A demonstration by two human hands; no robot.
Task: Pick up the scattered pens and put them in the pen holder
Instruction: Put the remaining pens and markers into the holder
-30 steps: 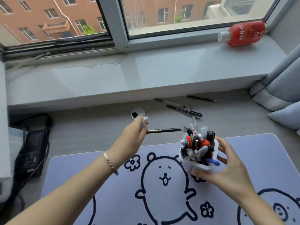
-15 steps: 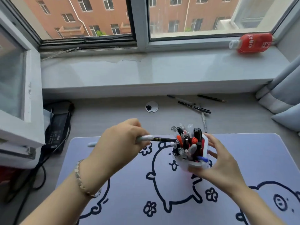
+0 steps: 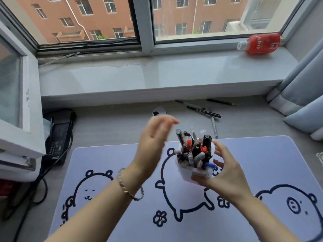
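Note:
A white pen holder [image 3: 185,173] crammed with several pens and markers hangs tilted above the lilac desk mat [image 3: 262,163], gripped from the right by my right hand [image 3: 225,173]. Just left of the holder my left hand [image 3: 153,144] is raised and blurred, fingers apart, with nothing in it. On the grey desk behind lie loose pens: a black marker [image 3: 203,111], a grey pen [image 3: 189,104], a thin dark pencil [image 3: 221,102] and a pale pen [image 3: 214,126].
A red bottle [image 3: 260,43] lies on its side on the windowsill at the right. A black power adapter [image 3: 57,137] with cables sits at the desk's left. A round cable hole [image 3: 158,111] is in the desk. Curtains [image 3: 304,84] hang at the right.
My left hand carried a black pen from the desk to the holder, and the pen has left my fingers. That hand is now open beside the holder. My view has shifted left.

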